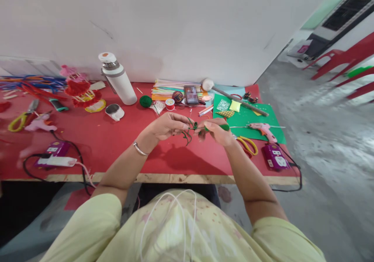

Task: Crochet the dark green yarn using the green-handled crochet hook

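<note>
Both hands are in view above the middle of the table, set toward its near edge. The left hand pinches green yarn between thumb and fingers; loose strands hang below the fingertips. The right hand is closed around a green-handled tool, its thin shaft directed at the yarn. Whether the shaft passes through a loop cannot be determined. The hands are close together; contact between them cannot be confirmed.

Beyond the left hand, toward the table's far edge, lie a green yarn ball and a red spool. A white flask stands to their left, with a cup just before it.

A green sheet covers the far right corner; a pink glue gun lies across its near part. Scissors with yellow handles lie just beyond the right wrist. A purple socket block sits at the near right corner.
</note>
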A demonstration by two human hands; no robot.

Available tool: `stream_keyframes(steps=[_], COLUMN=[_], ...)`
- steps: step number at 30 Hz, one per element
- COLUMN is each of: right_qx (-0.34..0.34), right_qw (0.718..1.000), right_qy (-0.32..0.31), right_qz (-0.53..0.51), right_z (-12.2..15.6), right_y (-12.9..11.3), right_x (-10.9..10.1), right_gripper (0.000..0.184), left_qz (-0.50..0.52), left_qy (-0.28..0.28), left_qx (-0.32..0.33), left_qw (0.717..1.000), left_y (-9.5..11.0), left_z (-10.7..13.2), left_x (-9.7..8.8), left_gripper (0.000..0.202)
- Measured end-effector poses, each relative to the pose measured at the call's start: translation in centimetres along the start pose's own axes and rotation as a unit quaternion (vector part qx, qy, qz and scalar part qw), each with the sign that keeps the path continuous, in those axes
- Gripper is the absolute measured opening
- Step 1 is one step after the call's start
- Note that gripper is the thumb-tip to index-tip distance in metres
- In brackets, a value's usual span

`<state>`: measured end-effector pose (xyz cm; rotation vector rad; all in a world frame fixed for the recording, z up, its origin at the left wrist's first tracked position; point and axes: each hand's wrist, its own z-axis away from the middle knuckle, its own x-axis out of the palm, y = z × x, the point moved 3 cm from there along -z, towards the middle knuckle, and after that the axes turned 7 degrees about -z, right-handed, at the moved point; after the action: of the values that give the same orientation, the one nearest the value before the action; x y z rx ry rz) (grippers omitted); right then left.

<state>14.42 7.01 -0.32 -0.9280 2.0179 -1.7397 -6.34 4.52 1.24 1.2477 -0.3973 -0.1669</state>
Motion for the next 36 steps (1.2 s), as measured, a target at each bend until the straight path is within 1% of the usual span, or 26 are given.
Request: stream_keyframes(steps=[5,9,13,16,19,20,22,24,26,27,29,31,33,34,36], right_qx=[-0.057,-0.069,-0.075,-0.129,-0.193,-0.206,-0.229,-0.247,-0.27,-0.283,-0.298,-0.302,-0.303,-0.306,-0.313], right_qw=[0.991,0.977,0.953,0.919,0.866,0.845,0.808,0.784,0.775,0.777,0.796,0.822,0.837,0.838,0.828], right_qy=[-0.008,-0.001,0.019,0.016,0.029,0.042,0.073,0.105,0.13,0.134,0.125,0.093,0.047,0.024,-0.016], right_qz=[0.122,0.201,0.294,0.372,0.461,0.491,0.537,0.559,0.556,0.546,0.511,0.474,0.453,0.452,0.465], right_z=[0.5,0.8,1.1,1.3,1.5,1.6,1.8,2.0,2.1,2.2,2.3,2.3,2.3,2.3,2.4], right_y=[-1.3,-1.9,-2.5,-2.7,-2.2,-1.9,-1.1,-0.3,0.4,0.7,1.1,1.1,0.7,0.4,-0.2], right_x=[0.4,0.9,1.9,2.9,3.6,3.8,4.2,4.5,4.7,4.7,4.4,3.8,3.1,2.8,2.4], right_gripper=[0.041,0.044,0.046,0.039,0.03,0.028,0.022,0.019,0.018,0.019,0.021,0.021,0.022,0.022,0.024], left_qz=[-0.043,-0.099,-0.144,-0.175,-0.185,-0.173,-0.117,-0.032,0.052,0.082,0.114,0.11,0.082,0.064,0.027], left_qy=[0.039,0.093,0.136,0.167,0.196,0.206,0.215,0.193,0.149,0.122,0.07,0.024,-0.005,-0.012,-0.018], left_qx=[0.034,0.094,0.158,0.187,0.207,0.207,0.189,0.147,0.1,0.077,0.041,0.021,0.01,0.004,-0.011], left_qw=[0.998,0.986,0.967,0.952,0.941,0.941,0.951,0.97,0.982,0.986,0.99,0.993,0.997,0.998,0.999], left_y=[-0.4,-0.5,-0.1,0.0,-0.1,-0.1,-0.4,-0.8,-1.1,-1.2,-1.1,-0.9,-0.5,-0.3,-0.1], left_z=[-0.1,0.0,0.4,0.6,0.6,0.6,0.4,0.0,-0.2,-0.3,-0.3,-0.1,0.1,0.2,0.3], left_x=[-0.3,-0.2,0.2,0.4,0.4,0.4,0.4,0.4,0.4,0.4,0.3,0.1,-0.3,-0.5,-1.0], left_gripper=[0.032,0.031,0.02,0.015,0.013,0.015,0.022,0.03,0.031,0.031,0.031,0.032,0.033,0.033,0.032])
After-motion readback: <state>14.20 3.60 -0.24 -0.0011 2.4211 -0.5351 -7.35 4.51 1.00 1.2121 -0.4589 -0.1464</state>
